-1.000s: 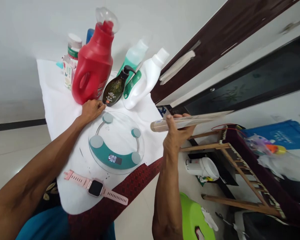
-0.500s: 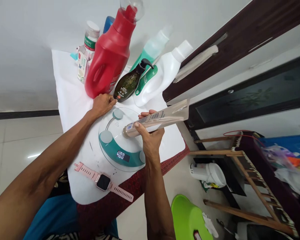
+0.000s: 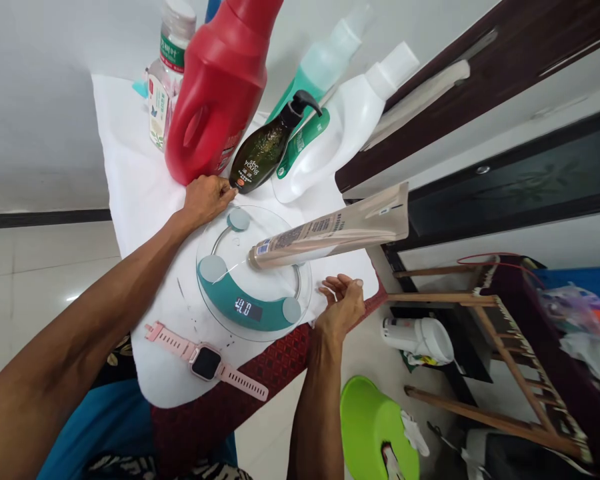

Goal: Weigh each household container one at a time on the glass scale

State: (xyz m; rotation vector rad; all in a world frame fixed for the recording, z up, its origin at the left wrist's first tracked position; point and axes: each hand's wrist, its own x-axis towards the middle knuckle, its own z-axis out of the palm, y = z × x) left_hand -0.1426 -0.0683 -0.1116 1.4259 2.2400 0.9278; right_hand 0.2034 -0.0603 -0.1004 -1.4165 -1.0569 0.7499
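Note:
A beige squeeze tube stands on its cap on the round glass scale, whose small display is lit with digits too blurred to read surely. My right hand is off to the right of the scale, clear of the tube, its fingers loosely bent and apart with nothing in them. Curled on the white cloth, my left hand rests at the scale's far left edge. Its fingertips reach the base of a dark pump bottle; the palm side is hidden. A pink-strapped smartwatch lies in front of the scale.
Behind the scale stand a red jug, a clear jar, a white bottle and a green-tinted bottle. A green tub and a white bucket are on the floor at right, beside a wooden rack.
My right hand has let go of the tube and drawn back down and right. The tube now stands unheld on the scale. My left hand stays in place; the camera view has shifted.

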